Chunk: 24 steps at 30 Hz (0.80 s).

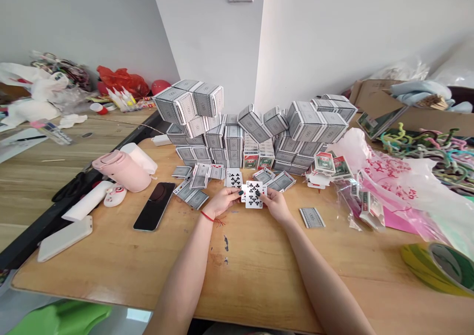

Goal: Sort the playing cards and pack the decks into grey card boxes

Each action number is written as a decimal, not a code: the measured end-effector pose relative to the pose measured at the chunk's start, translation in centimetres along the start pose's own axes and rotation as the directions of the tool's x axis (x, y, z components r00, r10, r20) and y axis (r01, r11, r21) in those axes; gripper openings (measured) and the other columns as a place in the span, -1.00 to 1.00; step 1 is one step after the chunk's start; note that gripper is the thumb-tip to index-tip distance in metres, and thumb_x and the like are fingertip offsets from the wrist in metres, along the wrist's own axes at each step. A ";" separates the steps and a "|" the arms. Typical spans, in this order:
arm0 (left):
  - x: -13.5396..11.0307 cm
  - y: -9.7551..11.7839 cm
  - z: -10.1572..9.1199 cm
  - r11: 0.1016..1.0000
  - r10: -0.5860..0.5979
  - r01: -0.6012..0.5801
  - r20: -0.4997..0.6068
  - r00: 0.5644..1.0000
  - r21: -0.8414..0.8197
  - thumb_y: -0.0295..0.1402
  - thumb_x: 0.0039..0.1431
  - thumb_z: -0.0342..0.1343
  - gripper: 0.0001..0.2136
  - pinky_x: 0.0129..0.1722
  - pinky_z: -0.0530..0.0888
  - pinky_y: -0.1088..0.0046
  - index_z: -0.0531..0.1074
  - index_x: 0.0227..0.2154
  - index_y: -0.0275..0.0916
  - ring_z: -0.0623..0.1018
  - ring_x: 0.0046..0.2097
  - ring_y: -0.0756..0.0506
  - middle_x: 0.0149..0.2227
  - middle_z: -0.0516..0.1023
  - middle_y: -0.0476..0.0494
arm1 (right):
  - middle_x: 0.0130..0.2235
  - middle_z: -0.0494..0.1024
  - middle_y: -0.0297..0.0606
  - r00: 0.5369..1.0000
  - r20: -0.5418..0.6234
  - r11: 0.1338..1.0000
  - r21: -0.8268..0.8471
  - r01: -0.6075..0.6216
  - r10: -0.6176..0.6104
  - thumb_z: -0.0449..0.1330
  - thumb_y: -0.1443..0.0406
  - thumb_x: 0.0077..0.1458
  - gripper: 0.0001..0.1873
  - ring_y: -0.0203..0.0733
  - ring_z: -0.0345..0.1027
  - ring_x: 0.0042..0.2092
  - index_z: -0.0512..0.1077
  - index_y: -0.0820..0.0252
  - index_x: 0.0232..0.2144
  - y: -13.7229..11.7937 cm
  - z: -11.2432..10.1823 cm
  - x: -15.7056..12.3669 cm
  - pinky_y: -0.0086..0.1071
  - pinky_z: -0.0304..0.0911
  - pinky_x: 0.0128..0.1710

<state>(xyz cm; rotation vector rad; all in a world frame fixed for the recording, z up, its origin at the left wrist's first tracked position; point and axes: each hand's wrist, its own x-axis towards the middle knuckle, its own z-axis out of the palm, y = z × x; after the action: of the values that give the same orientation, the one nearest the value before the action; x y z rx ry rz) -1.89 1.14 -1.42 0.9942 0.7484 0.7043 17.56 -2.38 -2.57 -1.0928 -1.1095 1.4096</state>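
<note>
In front of me, a playing card with black clubs [254,202] faces up between my two hands. Another card lies crosswise behind it, its ends showing at both sides. My left hand [221,203] pinches the left end with thumb and fingers, a red string around the wrist. On the right side, my right hand [277,205] grips the cards with its thumb on the face. Just beyond stands a face-up clubs card [233,176]. Folded cards [190,195] lie to the left, more folded cards [281,181] to the right, and a single face-down card [311,217] farther right.
Blocks folded from grey-backed cards [225,140] are stacked along the back, with red-and-green card boxes [258,160] amid them. A black phone [154,206], pink cup [124,169] and white power bank [65,239] lie left. Plastic bags [403,182] and yellow tape [418,266] occupy the right.
</note>
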 end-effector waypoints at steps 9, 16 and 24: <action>0.1 -0.2 0.0 0.999 0.020 -0.021 0.025 0.999 0.041 -0.33 -0.08 0.15 -0.78 -0.29 0.24 0.50 0.48 -0.34 -0.31 0.35 -0.36 0.04 -0.40 0.45 -0.07 | -0.55 0.45 -0.32 1.000 -0.022 1.000 -0.024 0.008 -0.008 0.23 0.11 -0.21 -0.70 -0.26 0.30 -0.51 0.31 0.23 -0.55 -0.3 0.1 -0.1 -0.41 0.20 -0.51; -0.2 0.2 0.4 0.998 0.026 -0.027 0.022 0.999 0.051 -0.29 -0.09 0.15 -0.75 -0.30 0.24 0.51 0.48 -0.33 -0.31 0.35 -0.37 0.05 -0.39 0.47 -0.09 | -0.50 0.48 -0.28 1.000 -0.029 0.999 -0.030 -0.013 0.012 0.22 0.07 -0.21 -0.65 -0.23 0.32 -0.48 0.33 0.24 -0.49 0.0 0.0 -0.1 -0.39 0.22 -0.49; -0.2 0.5 0.9 0.989 0.055 -0.055 -0.001 0.998 0.136 -0.27 -0.14 0.18 -0.70 -0.32 0.25 0.49 0.48 -0.32 -0.31 0.37 -0.37 0.01 -0.39 0.49 -0.12 | -0.45 0.52 -0.24 0.999 -0.036 0.999 -0.039 0.006 -0.007 0.21 0.06 -0.20 -0.64 -0.16 0.37 -0.43 0.36 0.24 -0.47 -0.1 0.2 -0.3 -0.33 0.26 -0.44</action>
<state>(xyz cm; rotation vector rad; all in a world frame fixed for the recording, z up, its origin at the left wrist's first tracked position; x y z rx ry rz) -1.36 0.77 -0.64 1.1416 0.7836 0.7107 17.46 -2.63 -2.40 -1.1367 -1.1176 1.3635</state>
